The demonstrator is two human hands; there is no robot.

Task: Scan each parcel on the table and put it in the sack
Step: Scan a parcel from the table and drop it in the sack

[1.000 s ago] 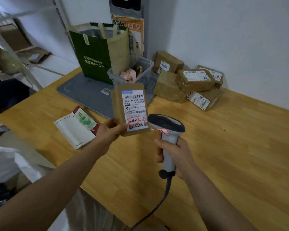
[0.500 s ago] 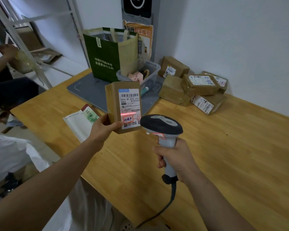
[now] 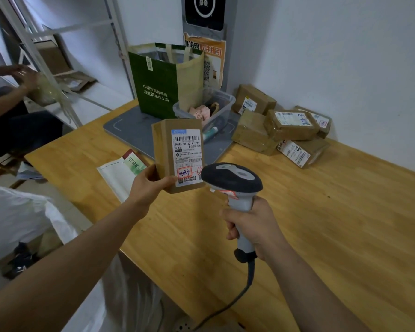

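My left hand (image 3: 149, 185) grips a brown cardboard parcel (image 3: 164, 149) by its lower left corner and holds it upright above the wooden table (image 3: 333, 212), white label towards me. My right hand (image 3: 252, 226) grips the handle of a corded barcode scanner (image 3: 233, 180), whose dark head sits just right of the parcel's lower edge. Several more brown parcels (image 3: 283, 127) lie piled at the back against the wall. A white sack (image 3: 17, 219) stands open on the floor at the lower left, beside the table.
A grey mat (image 3: 132, 130) at the back carries a green tote bag (image 3: 158, 87) and a clear plastic bin (image 3: 211, 109). A white padded envelope (image 3: 116, 176) lies near the table's left edge. Another person (image 3: 12, 97) works by the metal shelf at far left.
The view has tilted up and shifted. The parcel and scanner stay together in my hands; the red scan line seen on the label half a second ago is gone.
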